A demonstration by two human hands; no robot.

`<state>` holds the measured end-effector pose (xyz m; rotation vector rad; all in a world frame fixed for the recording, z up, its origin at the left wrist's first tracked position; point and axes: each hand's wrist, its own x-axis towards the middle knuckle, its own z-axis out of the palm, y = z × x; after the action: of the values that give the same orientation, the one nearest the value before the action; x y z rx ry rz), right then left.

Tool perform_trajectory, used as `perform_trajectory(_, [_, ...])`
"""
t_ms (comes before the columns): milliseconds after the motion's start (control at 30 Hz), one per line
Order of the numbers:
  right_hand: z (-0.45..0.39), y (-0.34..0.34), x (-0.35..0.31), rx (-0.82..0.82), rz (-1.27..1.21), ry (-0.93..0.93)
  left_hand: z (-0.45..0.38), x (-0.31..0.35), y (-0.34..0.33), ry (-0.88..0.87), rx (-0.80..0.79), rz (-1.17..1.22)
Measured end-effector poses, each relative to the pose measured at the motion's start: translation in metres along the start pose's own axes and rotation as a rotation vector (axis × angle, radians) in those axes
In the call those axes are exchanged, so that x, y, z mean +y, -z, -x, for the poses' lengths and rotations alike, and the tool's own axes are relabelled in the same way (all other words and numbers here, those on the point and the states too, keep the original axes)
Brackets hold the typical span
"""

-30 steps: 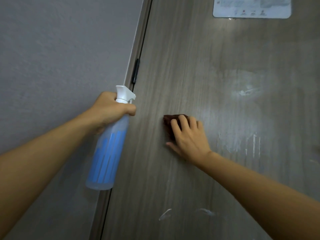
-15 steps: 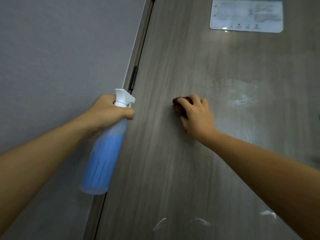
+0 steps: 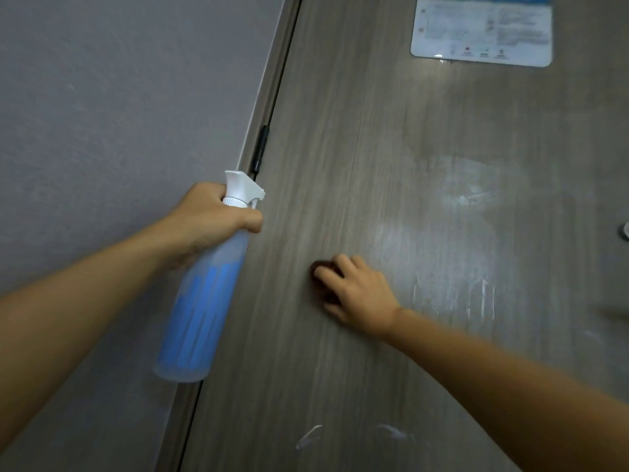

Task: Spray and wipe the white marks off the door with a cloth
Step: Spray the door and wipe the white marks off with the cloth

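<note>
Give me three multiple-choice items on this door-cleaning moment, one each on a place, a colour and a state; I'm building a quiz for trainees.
1. Where is the notice?
A. upper right of the door
B. on the wall
C. by the hinge

2. What colour is the spray bottle liquid?
A. green
B. blue
C. red

3. What is the right hand doing?
A. hanging idle
B. squeezing the trigger
C. pressing a dark cloth on the door

Answers: A, it sits at the door's top right; B, the liquid shows blue; C, the cloth peeks out beneath the fingers.
</note>
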<state>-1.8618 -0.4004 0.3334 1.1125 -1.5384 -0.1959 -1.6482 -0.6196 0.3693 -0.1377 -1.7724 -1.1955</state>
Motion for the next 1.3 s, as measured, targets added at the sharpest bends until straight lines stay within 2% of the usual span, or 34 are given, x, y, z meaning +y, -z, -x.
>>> perform_trajectory(67, [0.003,0.005,0.004,-0.025,0.011,0.064,0.000,-0.002,-0.001,0.007,0.003,-0.010])
perform_trajectory(100, [0.000,0.011,0.012,0.004,0.006,0.035,0.001,-0.002,-0.001,0.006,0.004,-0.014])
perform_trajectory(267, [-0.039,0.047,0.075,0.362,0.058,-0.408,0.000,-0.002,-0.001,-0.001,0.011,-0.013])
perform_trajectory(333, [-0.051,0.050,0.085,0.368,0.090,-0.547,0.000,-0.001,0.000,-0.008,0.014,-0.016])
perform_trajectory(400, [-0.049,0.041,0.080,0.312,0.136,-0.567,0.001,0.000,0.001,-0.008,0.019,-0.008])
perform_trajectory(500, [-0.034,0.019,0.059,0.256,0.211,-0.448,0.004,0.005,0.003,0.011,0.038,-0.011])
perform_trajectory(700, [-0.007,-0.006,0.003,0.204,0.099,-0.215,0.011,0.008,-0.002,0.045,0.024,-0.011])
perform_trajectory(800, [0.016,-0.017,-0.028,0.066,0.044,-0.013,0.014,0.009,-0.002,0.059,0.040,-0.034])
perform_trajectory(900, [0.034,-0.019,-0.048,-0.098,0.039,0.286,0.017,0.011,-0.001,0.066,0.030,-0.039])
perform_trajectory(967, [0.035,-0.011,-0.043,-0.131,0.040,0.379,0.018,0.011,-0.002,0.058,0.018,-0.027])
perform_trajectory(1033, [0.024,-0.001,-0.029,-0.071,-0.011,0.245,0.017,0.012,-0.004,0.055,0.008,-0.022])
perform_trajectory(1200, [-0.022,0.018,-0.003,0.136,-0.016,-0.354,0.014,0.011,-0.004,0.050,-0.002,0.000])
perform_trajectory(1233, [-0.027,0.016,-0.007,0.151,-0.015,-0.427,0.013,0.011,-0.003,0.052,-0.002,0.002])
perform_trajectory(1300, [-0.028,0.005,-0.023,0.142,-0.019,-0.438,0.012,0.009,-0.003,0.052,0.001,0.008])
